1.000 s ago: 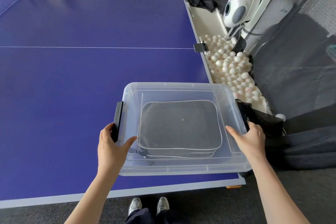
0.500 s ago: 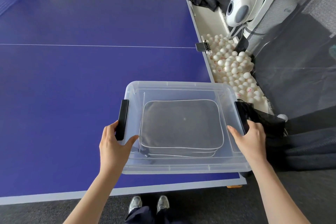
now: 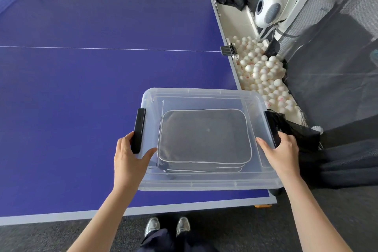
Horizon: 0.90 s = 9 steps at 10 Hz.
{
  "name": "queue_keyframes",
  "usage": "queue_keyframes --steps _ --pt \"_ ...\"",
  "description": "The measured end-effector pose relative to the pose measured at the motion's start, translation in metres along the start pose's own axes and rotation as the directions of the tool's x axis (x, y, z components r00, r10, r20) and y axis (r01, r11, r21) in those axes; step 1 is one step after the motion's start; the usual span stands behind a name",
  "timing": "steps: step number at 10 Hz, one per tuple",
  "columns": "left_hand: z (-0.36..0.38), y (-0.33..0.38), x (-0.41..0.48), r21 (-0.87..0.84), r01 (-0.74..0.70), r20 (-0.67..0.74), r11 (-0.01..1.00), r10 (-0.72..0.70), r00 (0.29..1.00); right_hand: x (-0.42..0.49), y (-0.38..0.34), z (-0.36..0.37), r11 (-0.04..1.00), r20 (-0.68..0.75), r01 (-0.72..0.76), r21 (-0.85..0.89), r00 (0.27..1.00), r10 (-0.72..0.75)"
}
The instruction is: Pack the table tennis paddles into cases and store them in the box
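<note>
- Clear box (image 3: 204,183), lid on, stood at the near right corner of the blue desk (image 3: 81,88). Its right end reached past the desk's edge.
- Grey cases (image 3: 204,135), stacked flat, lay inside the box and showed through the lid. No paddle was visible; presumably each was already zipped in.
- Left hand (image 3: 128,159) gripped the left latch (image 3: 139,129), fingers curled behind it and thumb lying on the lid.
- Right hand (image 3: 281,149) gripped the box's end at the right latch (image 3: 270,127), thumb on the lid. Its fingers were hidden over the side.
- Judged step: fastening the two latches, the last of the task.
- Risk 1: a latch left short of seating would let the lid lift when the box was carried. Whether either had seated could not be told.
- Risk 2: downward pressure on the overhanging right end might tip the box off the desk toward the white balls (image 3: 263,71).
- Risk 3: the black netting (image 3: 294,131) just beside the right latch might be caught under it.
</note>
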<state>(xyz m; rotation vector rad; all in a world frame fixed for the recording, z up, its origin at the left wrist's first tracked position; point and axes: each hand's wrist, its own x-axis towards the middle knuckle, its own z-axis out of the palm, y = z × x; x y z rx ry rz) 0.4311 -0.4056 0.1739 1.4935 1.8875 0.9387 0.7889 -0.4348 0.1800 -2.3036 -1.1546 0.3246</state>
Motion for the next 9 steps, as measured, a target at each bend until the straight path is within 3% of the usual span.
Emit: queue_keyframes --steps 3,5,7,9 --pt "-0.002 0.001 0.005 -0.020 0.034 0.033 0.999 -0.033 0.999 0.000 0.001 0.000 0.999 0.011 0.000 -0.034 1.000 0.000" --pt "-0.003 -0.001 0.009 0.041 -0.002 0.044 0.999 0.000 0.999 -0.002 -0.002 0.000 0.994 -0.030 0.082 -0.075 0.996 -0.085" --pt "-0.002 0.006 0.021 0.266 -0.190 0.089 0.945 0.172 0.981 0.005 -0.019 0.008 0.953 -0.051 0.292 -0.084 0.954 -0.297" --pt "0.005 0.025 0.039 0.401 -0.356 0.245 0.844 0.276 0.929 0.013 -0.061 0.029 0.898 0.138 0.437 -0.054 0.894 -0.426"
